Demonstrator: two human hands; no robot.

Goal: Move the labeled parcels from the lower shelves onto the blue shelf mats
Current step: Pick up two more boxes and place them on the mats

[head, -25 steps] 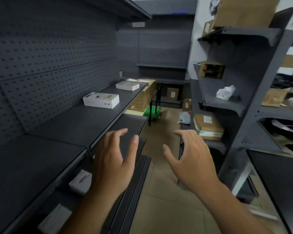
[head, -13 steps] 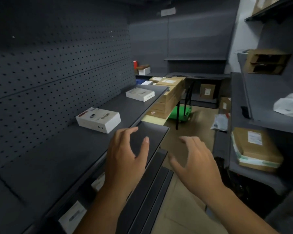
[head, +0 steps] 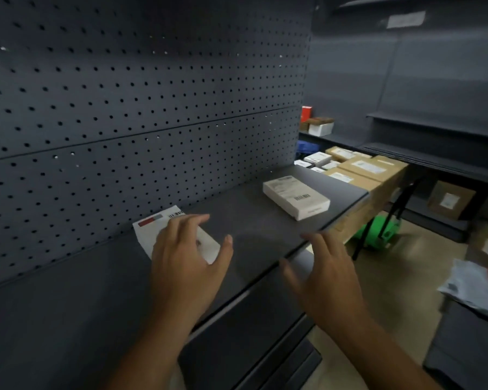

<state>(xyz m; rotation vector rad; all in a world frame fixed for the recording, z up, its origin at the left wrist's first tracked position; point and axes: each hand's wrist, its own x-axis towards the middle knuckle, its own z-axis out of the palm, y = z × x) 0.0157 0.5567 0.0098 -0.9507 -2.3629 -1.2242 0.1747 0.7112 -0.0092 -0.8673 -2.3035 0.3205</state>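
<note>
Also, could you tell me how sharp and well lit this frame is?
Head view: dim, flat light; the right hand is smeared by motion blur, the left hand less so; wide-angle distortion bows the pegboard; the label on the far white parcel is too soft to read.

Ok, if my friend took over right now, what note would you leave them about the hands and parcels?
Left hand: open, fingers spread over the near white parcel; touch unclear.
Right hand: open, empty, by the dark shelf front edge.
Far white parcel lies flat farther along that shelf.
Done: nothing gripped yet.
Left: find the blue mats, none clearly in view; what lies on the lower shelves is hidden.
</note>
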